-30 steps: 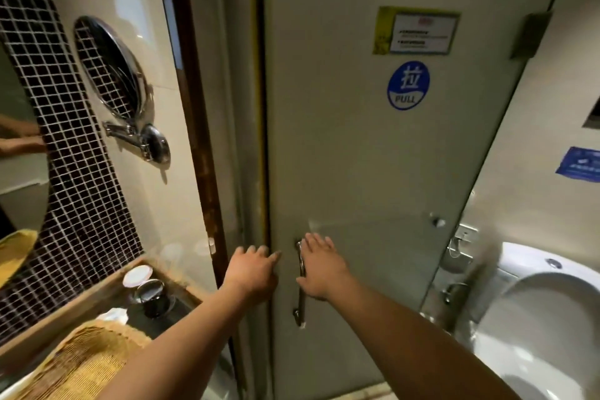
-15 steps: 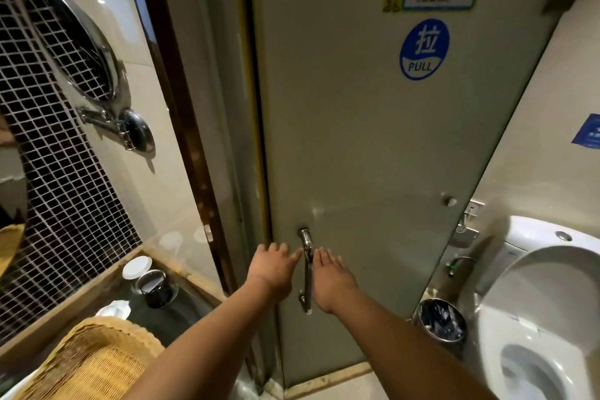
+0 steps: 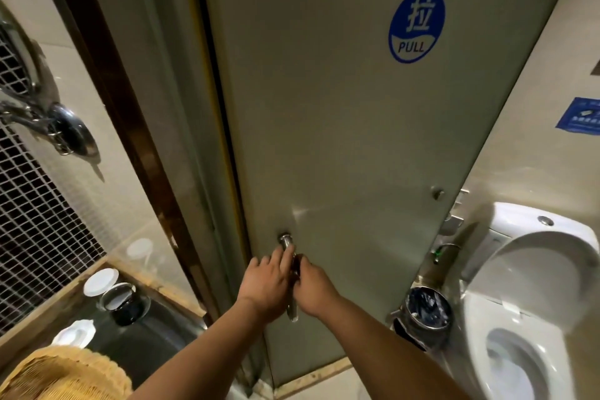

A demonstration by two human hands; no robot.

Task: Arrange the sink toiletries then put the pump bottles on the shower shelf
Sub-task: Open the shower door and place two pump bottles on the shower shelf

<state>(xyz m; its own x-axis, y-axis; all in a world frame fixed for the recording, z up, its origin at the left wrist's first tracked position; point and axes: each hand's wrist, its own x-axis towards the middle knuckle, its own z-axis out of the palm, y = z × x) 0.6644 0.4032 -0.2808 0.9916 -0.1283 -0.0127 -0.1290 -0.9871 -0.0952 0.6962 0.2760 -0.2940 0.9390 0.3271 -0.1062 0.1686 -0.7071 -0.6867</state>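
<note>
A frosted glass shower door (image 3: 341, 140) with a blue PULL sticker (image 3: 416, 26) fills the middle of the view and looks closed. Its vertical metal handle (image 3: 287, 242) sits low on the door's left edge. My left hand (image 3: 268, 284) curls round the handle from the left. My right hand (image 3: 311, 286) grips the same handle from the right. No pump bottles show. The shower shelf is hidden behind the door.
A dark counter (image 3: 156, 334) at lower left carries a wicker basket (image 3: 65, 373), a glass cup (image 3: 125, 304), a white lid (image 3: 101, 278) and a white packet (image 3: 76, 331). A toilet (image 3: 532, 302) and a small bin (image 3: 427, 312) stand at right. A wall mirror mount (image 3: 69, 131) juts out at left.
Both hands went from lying flat on the door beside the handle to gripping the handle. The camera has moved closer and tilted down.
</note>
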